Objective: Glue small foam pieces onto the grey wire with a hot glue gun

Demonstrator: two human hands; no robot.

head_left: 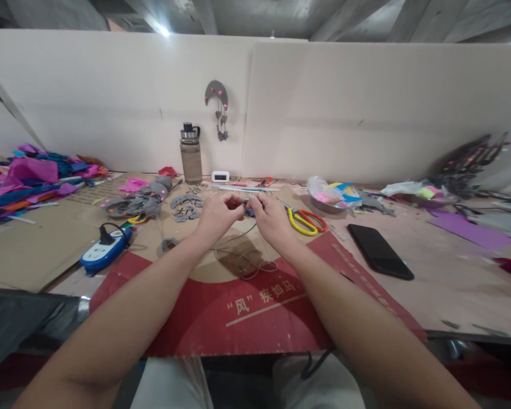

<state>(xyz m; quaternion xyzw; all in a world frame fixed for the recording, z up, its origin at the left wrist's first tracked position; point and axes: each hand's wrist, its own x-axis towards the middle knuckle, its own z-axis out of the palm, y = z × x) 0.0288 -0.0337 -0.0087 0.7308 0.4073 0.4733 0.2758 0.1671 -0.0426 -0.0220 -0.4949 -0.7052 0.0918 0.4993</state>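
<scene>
My left hand (222, 215) and my right hand (272, 216) meet above the cardboard, fingertips pinched close together. A small dark grey piece (246, 202) shows between them, too small to name. From beneath my right hand's fingers a thin grey cord (238, 234) runs down and lies in loose loops on the red and tan cardboard (255, 318). A grey roll of cord (168, 245) sits left of my left wrist. Grey felt cutouts (186, 207) lie beyond my left hand. Scissors with yellow and orange handles (304, 222) rest just right of my right hand.
A blue and white power strip (104, 250) stands at left, near colourful fabric scraps (34, 176). Behind are a water bottle (191, 156) and a small clock (220, 176). At right lie a black phone (380, 251) and a bowl of scraps (334, 196). A felt moon ornament (216, 94) hangs on the panel.
</scene>
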